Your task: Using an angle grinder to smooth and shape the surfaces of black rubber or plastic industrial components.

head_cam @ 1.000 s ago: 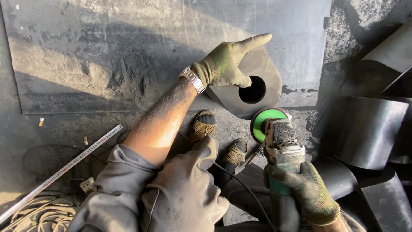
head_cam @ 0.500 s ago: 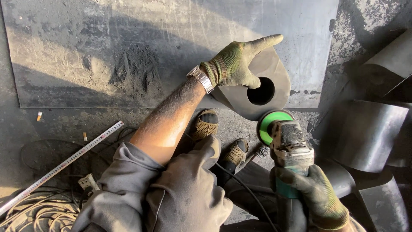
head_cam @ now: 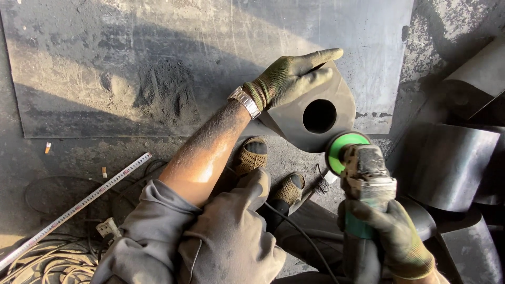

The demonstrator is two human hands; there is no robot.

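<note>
Head view looks down on a dark floor [head_cam: 79, 158] with a large steel sheet [head_cam: 158, 63] lying flat on it; every place below is told from that sheet. Off its near left corner a steel ruler [head_cam: 79, 208] lies slantwise on the floor, with a coil of cable [head_cam: 47, 263] just beyond its lower end. Near the middle of the sheet's near edge two shoes [head_cam: 251, 156] stand on the floor, and a grey knee [head_cam: 231, 231] rises in front of them. At the sheet's near right corner the left hand [head_cam: 292, 76], in a green glove, is clamped on the top edge of a small metal plate [head_cam: 315, 113] with a round hole, holding it tilted up against the sheet. Just right of and below that corner the right hand [head_cam: 386, 236], gloved too, is closed round the body of an angle grinder [head_cam: 365, 173], whose green disc [head_cam: 339, 147] touches the plate's lower right edge. Right of the sheet, curved steel pieces [head_cam: 447, 163] are piled.
</note>
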